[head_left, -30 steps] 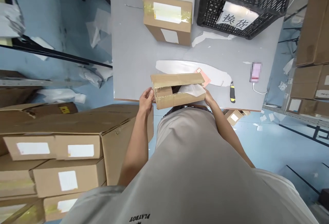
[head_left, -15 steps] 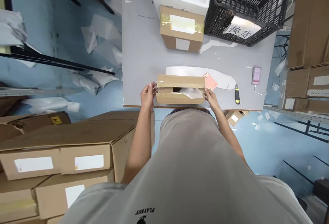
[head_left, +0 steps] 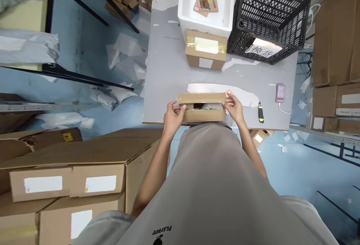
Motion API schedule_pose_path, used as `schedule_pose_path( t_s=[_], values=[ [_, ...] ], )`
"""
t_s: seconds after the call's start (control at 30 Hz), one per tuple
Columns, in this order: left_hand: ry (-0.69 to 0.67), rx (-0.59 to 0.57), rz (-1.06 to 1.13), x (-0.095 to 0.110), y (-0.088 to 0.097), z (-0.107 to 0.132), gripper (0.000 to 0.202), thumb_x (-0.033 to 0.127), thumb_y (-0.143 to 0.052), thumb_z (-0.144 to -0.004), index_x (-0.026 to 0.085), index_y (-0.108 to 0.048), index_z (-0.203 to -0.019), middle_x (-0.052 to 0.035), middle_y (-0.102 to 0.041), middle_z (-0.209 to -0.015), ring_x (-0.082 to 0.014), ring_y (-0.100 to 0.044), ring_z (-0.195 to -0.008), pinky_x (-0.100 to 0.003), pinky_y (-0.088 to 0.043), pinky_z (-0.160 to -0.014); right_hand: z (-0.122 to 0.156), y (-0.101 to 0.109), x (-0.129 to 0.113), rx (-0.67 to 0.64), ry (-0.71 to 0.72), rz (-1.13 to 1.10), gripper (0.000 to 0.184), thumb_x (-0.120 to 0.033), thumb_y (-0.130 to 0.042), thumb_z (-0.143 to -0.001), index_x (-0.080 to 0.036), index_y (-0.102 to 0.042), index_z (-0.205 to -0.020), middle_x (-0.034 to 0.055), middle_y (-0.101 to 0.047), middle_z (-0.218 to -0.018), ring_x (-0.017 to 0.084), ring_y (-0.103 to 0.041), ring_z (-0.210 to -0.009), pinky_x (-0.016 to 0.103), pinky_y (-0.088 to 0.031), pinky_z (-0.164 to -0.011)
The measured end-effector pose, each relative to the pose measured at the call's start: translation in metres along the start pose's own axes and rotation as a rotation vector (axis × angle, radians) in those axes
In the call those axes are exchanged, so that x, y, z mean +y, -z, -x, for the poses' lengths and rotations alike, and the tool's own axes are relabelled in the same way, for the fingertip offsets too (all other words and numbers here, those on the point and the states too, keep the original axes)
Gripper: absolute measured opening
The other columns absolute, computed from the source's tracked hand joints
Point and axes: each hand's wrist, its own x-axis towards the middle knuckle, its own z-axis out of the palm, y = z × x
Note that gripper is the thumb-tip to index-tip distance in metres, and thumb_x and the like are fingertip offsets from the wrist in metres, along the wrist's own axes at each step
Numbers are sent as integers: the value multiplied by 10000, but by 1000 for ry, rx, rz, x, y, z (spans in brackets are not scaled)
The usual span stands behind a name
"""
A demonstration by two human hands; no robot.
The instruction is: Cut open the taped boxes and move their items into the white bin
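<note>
1. We have the open box (head_left: 206,116) at the table's (head_left: 163,80) near edge; whether it rests there or is slightly lifted, we cannot tell.
2. Our left hand (head_left: 172,119) grasps the box's left end, thumb by the gap between the flaps. Our right hand (head_left: 235,110) grasps the opposite end, fingertips about the corner of the far flap (head_left: 201,98); some fingers are hidden.
3. We would do best to support both ends equally, since a one-sided pull could twist the cardboard.
4. Something pale shows in the gap, so we should handle the flaps by their rims and not press inward.
5. The thin flaps will probably crease under a hard pinch; light, even pressure should serve us better.
6. A strip of white paper (head_left: 247,94) lies in from the table's near edge, and could slide if we drag the box over it.
7. We should mind the knife (head_left: 260,112) towards the table's right side; our right arm ought to pass well apart from it.
</note>
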Motion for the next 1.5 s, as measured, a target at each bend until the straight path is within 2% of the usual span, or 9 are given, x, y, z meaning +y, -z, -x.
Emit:
schedule_pose_path(
  t_s=[0.1,0.2,0.4,0.67,0.83,1.0,1.13,1.33,1.5],
  values=[
    [5,32,99,-3,-5,10,655,483,-818,-966,197,-607,-1517,-81,-834,-1090,-300,-754,-1111,-432,-543,-1080,-15,-2,-15,-47,62,57,556,-560,-809,-927,-243,-786,-1382,114,-779,-1312,249,-746,-1011,449,-642,-1020],
    [-141,3,34,-1,-6,26,432,479,-824,-958,235,-762,-1309,-89,-819,-1125,-325,-734,-1142,-461,-533,-1093,-31,-5,-27,-38,126,177,381,-564,-716,-1013,-238,-815,-1184,98,-782,-1173,251,-716,-970,433,-612,-1016],
    [-389,-67,-198,1,4,58,111,372,-778,-994,289,-850,-1006,-85,-774,-1049,-327,-679,-1098,-463,-543,-1013,-56,3,-43,-37,227,433,430,-634,-578,-1120,-243,-755,-1101,57,-739,-949,257,-662,-898,375,-535,-951],
    [-393,19,-299,-16,12,72,154,341,-706,-1033,285,-849,-1026,-102,-780,-1088,-354,-673,-1128,-515,-535,-1044,-57,11,-46,-68,224,447,455,-642,-555,-1124,-227,-742,-1139,29,-698,-859,255,-669,-872,363,-519,-930],
    [-381,106,-254,-3,5,73,386,485,-728,-1055,279,-778,-1377,-140,-760,-1349,-383,-661,-1320,-544,-501,-1200,-60,29,-12,9,139,294,531,-640,-513,-1128,-233,-688,-1420,38,-771,-955,257,-733,-920,376,-552,-962],
    [-411,199,-200,25,-5,75,496,533,-730,-1062,287,-707,-1492,-157,-687,-1544,-389,-577,-1512,-582,-423,-1326,-70,55,55,-22,-114,568,468,-411,-664,-1050,-144,-691,-1434,190,-766,-1373,307,-727,-1205,408,-540,-1091],
    [-463,204,-201,48,-18,75,422,506,-685,-1090,287,-731,-1448,-149,-712,-1515,-375,-585,-1522,-588,-442,-1326,-66,45,91,-152,-289,824,592,-331,-744,-1010,-115,-602,-1542,239,-628,-1575,339,-613,-1437,381,-499,-1165],
    [-584,201,-231,75,-43,72,374,420,-655,-1113,283,-731,-1453,-144,-728,-1501,-361,-595,-1530,-586,-455,-1323,-55,22,107,-98,-320,839,614,-211,-733,-994,-74,-537,-1560,286,-580,-1597,380,-515,-1516,424,-421,-1240],
    [-586,176,-220,88,-68,74,365,415,-612,-1125,279,-740,-1439,-144,-739,-1488,-357,-616,-1511,-593,-474,-1313,-59,18,116,-82,-367,808,588,-249,-795,-956,-44,-604,-1473,312,-582,-1577,393,-533,-1476,414,-414,-1242]
  ],
)
